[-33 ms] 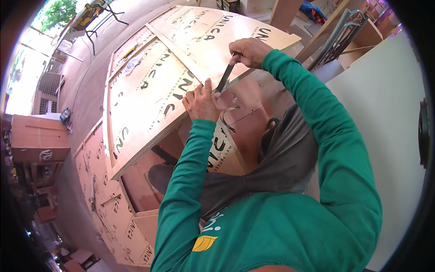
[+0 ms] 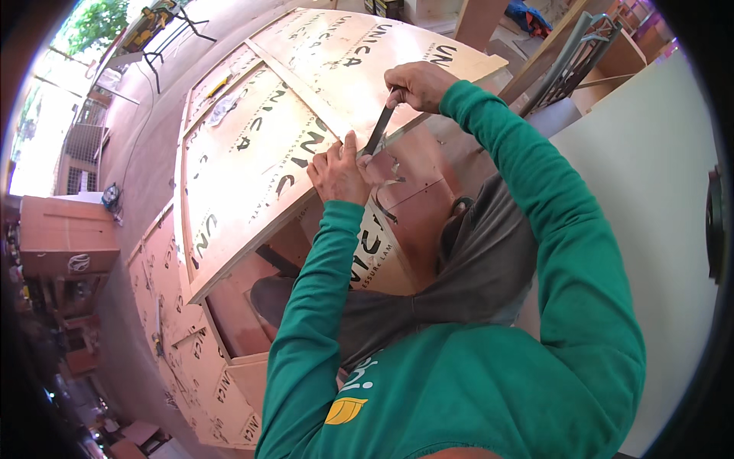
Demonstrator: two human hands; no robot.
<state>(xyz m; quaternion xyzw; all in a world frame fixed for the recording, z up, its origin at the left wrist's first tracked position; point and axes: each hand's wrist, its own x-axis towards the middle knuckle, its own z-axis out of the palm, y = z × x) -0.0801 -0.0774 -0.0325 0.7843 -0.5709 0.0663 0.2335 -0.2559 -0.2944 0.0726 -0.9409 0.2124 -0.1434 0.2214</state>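
Right hand [image 2: 420,86]: fingers clamped on the upper end of a dark, narrow, flat strip [image 2: 379,130], slanting at the near edge of a pale, printed wooden panel [image 2: 252,180]; metal or plastic, cannot tell.
Left hand [image 2: 339,177]: fingers laid over the panel edge, at 7 o'clock from the strip; any pinch on it, cannot tell.
Slip hazard: uneven pressure could skid the strip into the left fingers or chip the edge.
Panel finish: smooth, glossy; straight raised wooden batten [image 2: 290,86] at 11 o'clock.
Loose items, 10 o'clock: crumpled clear plastic [image 2: 222,111]; slim yellow-and-black cutter [image 2: 219,86].
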